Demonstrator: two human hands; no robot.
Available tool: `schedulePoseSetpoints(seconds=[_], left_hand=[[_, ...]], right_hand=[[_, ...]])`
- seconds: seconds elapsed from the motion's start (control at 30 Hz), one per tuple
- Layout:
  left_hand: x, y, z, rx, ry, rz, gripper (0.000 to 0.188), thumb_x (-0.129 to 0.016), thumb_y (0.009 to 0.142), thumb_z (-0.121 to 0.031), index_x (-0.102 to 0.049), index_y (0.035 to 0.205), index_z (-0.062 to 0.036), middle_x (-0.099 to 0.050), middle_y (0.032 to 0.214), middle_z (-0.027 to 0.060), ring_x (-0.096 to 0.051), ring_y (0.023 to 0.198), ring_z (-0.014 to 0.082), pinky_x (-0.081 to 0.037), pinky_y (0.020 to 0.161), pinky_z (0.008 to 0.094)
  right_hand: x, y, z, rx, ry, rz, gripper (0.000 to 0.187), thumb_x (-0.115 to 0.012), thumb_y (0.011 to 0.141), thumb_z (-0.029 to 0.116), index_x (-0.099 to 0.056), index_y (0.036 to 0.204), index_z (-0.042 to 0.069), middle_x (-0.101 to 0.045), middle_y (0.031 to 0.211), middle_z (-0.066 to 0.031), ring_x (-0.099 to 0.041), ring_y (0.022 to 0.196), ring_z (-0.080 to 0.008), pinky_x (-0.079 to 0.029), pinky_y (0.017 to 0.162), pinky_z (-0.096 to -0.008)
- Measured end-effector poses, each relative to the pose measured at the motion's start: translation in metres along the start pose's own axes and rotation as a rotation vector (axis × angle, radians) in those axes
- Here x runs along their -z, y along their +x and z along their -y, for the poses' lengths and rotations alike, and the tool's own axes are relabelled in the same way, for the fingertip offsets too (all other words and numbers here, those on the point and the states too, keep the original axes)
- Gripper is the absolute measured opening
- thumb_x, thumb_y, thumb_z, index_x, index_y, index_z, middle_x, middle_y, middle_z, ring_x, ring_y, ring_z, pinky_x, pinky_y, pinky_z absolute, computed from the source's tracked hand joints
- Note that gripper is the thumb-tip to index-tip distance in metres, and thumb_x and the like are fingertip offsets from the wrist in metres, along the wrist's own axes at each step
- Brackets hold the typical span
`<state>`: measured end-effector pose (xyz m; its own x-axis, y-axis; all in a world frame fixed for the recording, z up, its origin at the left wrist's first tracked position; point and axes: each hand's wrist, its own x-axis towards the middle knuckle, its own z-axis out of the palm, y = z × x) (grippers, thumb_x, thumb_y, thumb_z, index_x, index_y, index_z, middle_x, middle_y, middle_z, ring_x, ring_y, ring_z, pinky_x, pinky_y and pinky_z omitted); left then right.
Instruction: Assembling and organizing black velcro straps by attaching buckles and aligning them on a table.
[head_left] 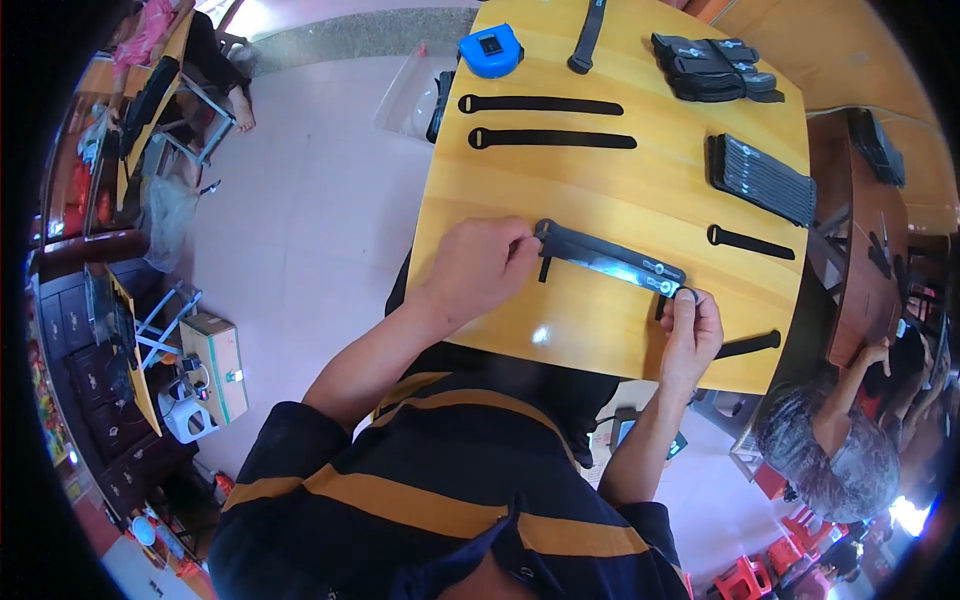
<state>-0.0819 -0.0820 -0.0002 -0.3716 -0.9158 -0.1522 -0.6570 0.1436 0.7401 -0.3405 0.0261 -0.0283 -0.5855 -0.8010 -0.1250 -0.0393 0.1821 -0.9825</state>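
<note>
Left hand: our left hand has its thumb and fingers closed on the looped end of the pack.
Right hand: our right hand pinches the other end, thumb on top.
Pack: the dark, flat pack with a shiny face spans the gap between our hands, over the near part of the table, slanting down to the right; we cannot tell whether it touches the wood.
Tails: short black tails hang near both its ends.
Far left: we see a blue case above two parallel black straps.
Far right: a bundle lies beyond a neat stack.
Right edge: one single strap lies below the stack, and a short strap just beside our right hand.
Top: a grey strap points toward us.
</note>
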Motion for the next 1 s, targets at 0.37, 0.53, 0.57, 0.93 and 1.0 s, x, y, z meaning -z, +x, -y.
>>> schedulePoseSetpoints(seconds=[0.37,0.53,0.57,0.93,1.0], left_hand=[[-0.008,0.012,0.004,-0.044,0.070,-0.059,0.017,-0.066,0.089,-0.015,-0.067,0.076,-0.0033,-0.059,0.060,0.0154,-0.059,0.052,0.0315,-0.044,0.051,0.0397],[-0.008,0.014,0.005,-0.044,0.058,-0.045,0.018,-0.066,0.089,-0.015,-0.066,0.075,-0.0034,-0.058,0.059,0.0153,-0.059,0.051,0.0314,-0.044,0.050,0.0395],[-0.008,0.014,0.005,-0.047,0.057,-0.052,0.019,-0.066,0.089,-0.014,-0.065,0.074,-0.0032,-0.058,0.059,0.0153,-0.059,0.051,0.0313,-0.043,0.049,0.0395],[-0.007,0.017,0.004,-0.085,0.080,-0.059,0.020,-0.065,0.088,-0.015,-0.064,0.073,-0.0026,-0.061,0.063,0.0180,-0.062,0.057,0.0366,-0.048,0.053,0.0435],[-0.006,0.017,0.003,-0.076,0.085,-0.054,0.020,-0.065,0.088,-0.015,-0.064,0.073,-0.0025,-0.061,0.064,0.0181,-0.062,0.058,0.0369,-0.048,0.054,0.0440]], right_hand=[[-0.001,0.009,-0.001,-0.097,-0.099,-0.017,0.015,-0.063,0.100,0.013,-0.065,0.091,0.002,-0.060,0.074,0.0015,-0.050,0.064,-0.0034,-0.041,0.059,-0.0187],[-0.003,0.010,-0.001,-0.081,-0.120,-0.026,0.015,-0.063,0.100,0.013,-0.066,0.091,0.001,-0.060,0.074,0.0015,-0.049,0.064,-0.0031,-0.039,0.059,-0.0186],[-0.003,0.011,-0.001,-0.072,-0.123,-0.023,0.015,-0.063,0.100,0.014,-0.066,0.091,0.002,-0.060,0.073,0.0017,-0.048,0.064,-0.0030,-0.039,0.058,-0.0186],[-0.009,0.012,0.003,-0.078,-0.183,-0.047,0.018,-0.064,0.100,0.015,-0.064,0.087,0.002,-0.059,0.072,0.0029,-0.046,0.062,-0.0026,-0.038,0.056,-0.0188],[-0.009,0.012,0.002,-0.077,-0.200,-0.048,0.019,-0.064,0.100,0.015,-0.063,0.085,0.003,-0.058,0.071,0.0032,-0.046,0.062,-0.0026,-0.038,0.056,-0.0190]])
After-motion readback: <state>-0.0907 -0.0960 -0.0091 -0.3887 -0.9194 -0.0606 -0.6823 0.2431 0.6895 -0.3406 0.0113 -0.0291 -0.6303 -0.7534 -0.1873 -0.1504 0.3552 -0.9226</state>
